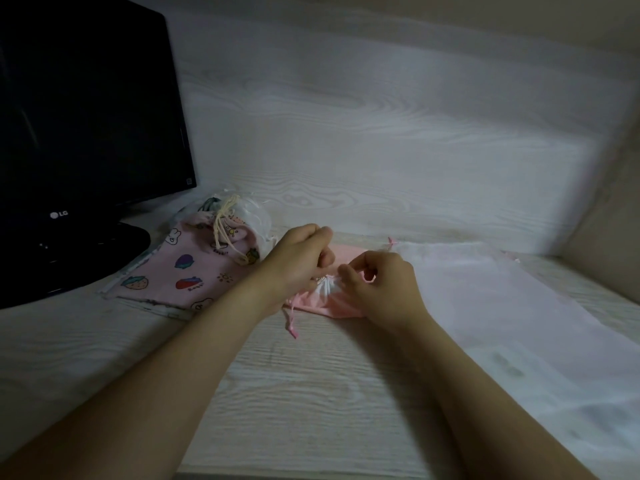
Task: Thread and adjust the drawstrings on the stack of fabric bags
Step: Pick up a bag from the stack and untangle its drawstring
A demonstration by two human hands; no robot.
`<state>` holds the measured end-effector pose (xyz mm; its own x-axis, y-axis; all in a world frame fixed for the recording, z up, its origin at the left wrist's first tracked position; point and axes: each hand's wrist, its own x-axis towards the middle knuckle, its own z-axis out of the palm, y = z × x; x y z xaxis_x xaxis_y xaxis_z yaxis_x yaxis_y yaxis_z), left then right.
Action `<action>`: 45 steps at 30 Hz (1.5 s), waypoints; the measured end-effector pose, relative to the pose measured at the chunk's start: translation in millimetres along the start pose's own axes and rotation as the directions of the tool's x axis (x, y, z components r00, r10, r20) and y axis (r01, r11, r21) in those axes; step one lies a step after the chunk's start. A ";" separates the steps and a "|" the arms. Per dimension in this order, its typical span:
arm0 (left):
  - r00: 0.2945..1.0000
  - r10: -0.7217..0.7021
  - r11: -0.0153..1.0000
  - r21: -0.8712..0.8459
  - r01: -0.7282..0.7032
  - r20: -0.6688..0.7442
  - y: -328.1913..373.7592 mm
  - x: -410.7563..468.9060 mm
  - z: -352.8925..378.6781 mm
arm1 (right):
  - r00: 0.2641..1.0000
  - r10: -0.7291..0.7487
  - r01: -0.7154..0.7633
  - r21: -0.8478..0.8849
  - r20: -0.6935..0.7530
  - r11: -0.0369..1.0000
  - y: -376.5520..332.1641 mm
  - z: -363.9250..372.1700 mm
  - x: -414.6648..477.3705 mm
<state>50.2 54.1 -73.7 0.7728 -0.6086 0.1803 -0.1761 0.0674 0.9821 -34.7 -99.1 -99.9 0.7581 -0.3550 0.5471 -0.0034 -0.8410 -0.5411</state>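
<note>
While both forearms reach in from the near edge of the desk (311,393), the pink bag (311,303) lies flat on it in the middle of the head view, partly covered by the hands. Its mouth is bunched into white gathers between the two hands. The right hand (381,285) rests on the bag's right part, fingers curled, and its fingertips (343,271) pinch the gathered mouth. The left hand (298,258) is raised just above the bag's left part, its fingers curled in and the thumb pressed against the forefinger. What it pinches, if anything, is too fine to tell. A pink drawstring (292,327) trails from the bag's near left corner onto the desk, its end loose.

Just left of the pink bag lies a printed bag (187,271), pink with fruit and rabbit figures. It is drawn shut at its far end by a cream cord (221,226) that hangs down over it. A clear bag (258,220) sits behind the printed one, touching it. Further left of the pink bag stands a dark monitor (86,116), its base on the desk. To the right of the pink bag, and touching it, a sheer white bag (485,306) spreads flat toward the near right corner. A small pink ribbon end (391,242) shows at its far left corner, just behind the pink bag. A pale wood-grain wall (381,133) rises behind the pink bag
</note>
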 end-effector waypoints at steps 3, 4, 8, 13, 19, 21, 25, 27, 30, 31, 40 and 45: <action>0.999 -0.039 0.993 0.116 0.036 0.027 -4.2 1.4 -1.7 | 0.998 -0.025 0.029 0.074 -0.052 0.997 -5.8 0.0 -0.8; 0.998 -0.039 0.989 0.147 0.031 0.050 -5.1 0.8 -1.7 | 0.999 -0.024 0.030 0.164 -0.040 0.986 -10.4 -3.1 -1.9; 0.992 0.022 0.956 0.286 -0.058 0.127 -6.7 -3.0 0.7 | 0.994 -0.099 0.077 0.399 0.037 0.914 -16.6 -11.3 -4.5; 0.988 0.084 0.905 0.406 -0.129 0.128 -9.3 -2.6 0.3 | 0.997 -0.073 0.076 0.344 -0.023 0.936 -9.2 -5.5 0.2; 0.995 0.075 0.899 0.429 -0.095 0.064 -9.9 0.4 1.9 | 0.998 0.016 0.006 0.343 -0.061 0.939 -11.9 -5.6 -0.1; 0.995 0.085 0.909 0.404 -0.102 0.062 -11.1 2.3 -0.3 | 0.997 0.057 -0.036 0.346 -0.050 0.938 -13.3 -5.3 -0.6; 0.978 0.144 0.885 0.422 -0.195 0.151 -15.1 2.4 -7.3 | 0.994 0.102 -0.083 0.365 -0.032 0.927 -14.7 -6.8 -1.2; 0.970 0.188 0.870 0.432 -0.237 0.154 -11.9 1.1 -8.2 | 0.993 0.111 -0.088 0.352 -0.045 0.932 -15.0 -7.9 -0.5; 0.972 0.225 0.876 0.422 -0.234 0.071 -8.4 2.1 -7.5 | 0.996 0.050 -0.031 0.258 -0.067 0.966 -13.2 -6.3 -0.3; 0.972 0.231 0.878 0.420 -0.228 0.045 -8.9 2.8 -7.5 | 0.998 0.021 -0.008 0.225 -0.058 0.974 -12.1 -5.4 -0.6; 0.962 0.272 0.793 0.572 -0.211 -0.022 -13.9 6.5 -8.9 | 0.999 0.034 -0.044 0.383 0.034 0.923 -16.9 -13.4 -3.8; 0.964 0.238 0.766 0.588 -0.259 0.114 -5.9 -6.0 -5.2 | 0.978 0.204 -0.173 0.725 0.045 0.667 -25.3 -22.5 0.2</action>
<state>49.8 61.5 -80.3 0.6337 -0.6611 0.4017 -0.6938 -0.2561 0.6731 -49.2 -87.0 -71.7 0.7702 -0.5002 0.3958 0.3394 -0.2040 -0.9182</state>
